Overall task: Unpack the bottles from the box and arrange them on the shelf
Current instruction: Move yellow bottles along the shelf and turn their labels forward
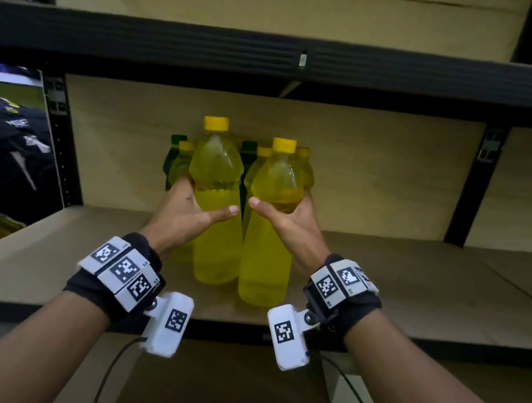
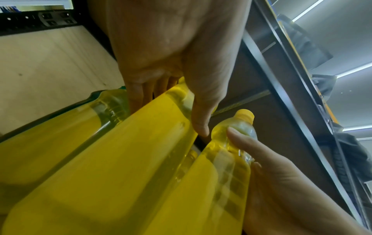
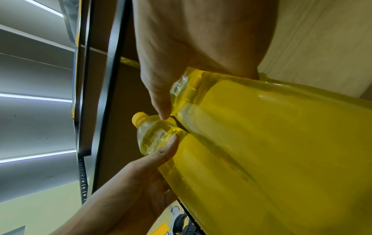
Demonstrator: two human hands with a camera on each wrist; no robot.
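Two tall bottles of yellow liquid with yellow caps stand side by side at the front of the wooden shelf [image 1: 415, 288]. My left hand [image 1: 207, 198] grips the left bottle [image 1: 215, 245] at its shoulder, thumb in front and fingers behind. My right hand [image 1: 279, 203] grips the right bottle [image 1: 264, 268] the same way. The left wrist view shows my left hand [image 2: 171, 103] round its bottle [image 2: 120, 159]. In the right wrist view my right hand [image 3: 181, 79] is wrapped round its bottle [image 3: 281, 127]. Several yellow and green bottles [image 1: 178, 162] stand behind. Whether the held bottles' bases touch the board is unclear.
A black beam of the upper shelf [image 1: 276, 60] runs overhead, with black uprights [image 1: 476, 185] at both sides. Bare shelf board lies left and right of the bottles. A brown cardboard box [image 1: 231, 399] sits below the shelf edge. A person in dark clothing [image 1: 1, 146] is at the far left.
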